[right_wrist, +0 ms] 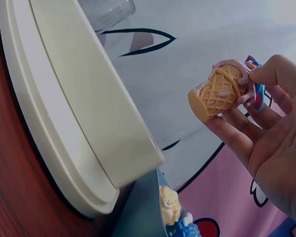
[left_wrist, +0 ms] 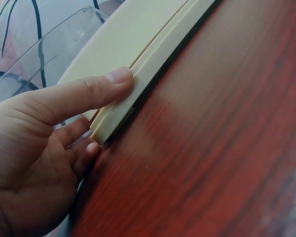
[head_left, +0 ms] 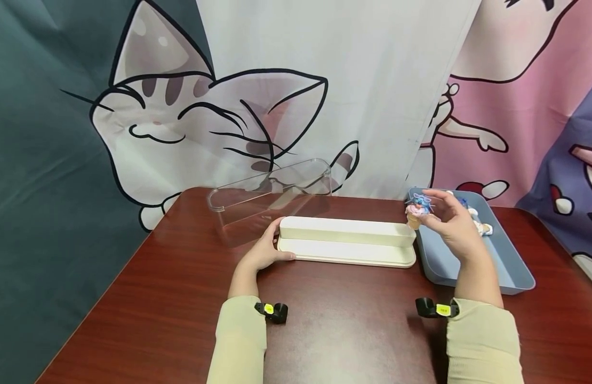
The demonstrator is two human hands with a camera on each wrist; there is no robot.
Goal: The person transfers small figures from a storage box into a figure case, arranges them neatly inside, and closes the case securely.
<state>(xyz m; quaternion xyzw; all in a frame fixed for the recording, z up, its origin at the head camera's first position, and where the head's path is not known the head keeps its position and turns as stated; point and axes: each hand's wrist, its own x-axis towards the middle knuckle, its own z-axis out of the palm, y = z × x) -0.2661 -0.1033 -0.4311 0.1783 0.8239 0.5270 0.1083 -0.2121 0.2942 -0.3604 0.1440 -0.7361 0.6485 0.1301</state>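
The right hand (head_left: pixel 456 226) pinched the figurine (head_left: pixel 413 219) near its top; the left hand (head_left: pixel 262 253) gripped the stand (head_left: pixel 344 248).
The figurine was in the air by the stand's right end; the high pinch left its flat base free, which seemed sound for keeping it upright. The left thumb lay on the front ledge, likely enough to stop sliding on the desk (head_left: pixel 133 298). The tray (head_left: pixel 437 261) sat just rightward, the clear cover (head_left: pixel 272 177) behind and left.

Blue tray (head_left: pixel 509 266) partly covered
We lose some behind the right hand (head_left: pixel 452 221); wrist views crop the cream stand (head_left: pixel 344 250).
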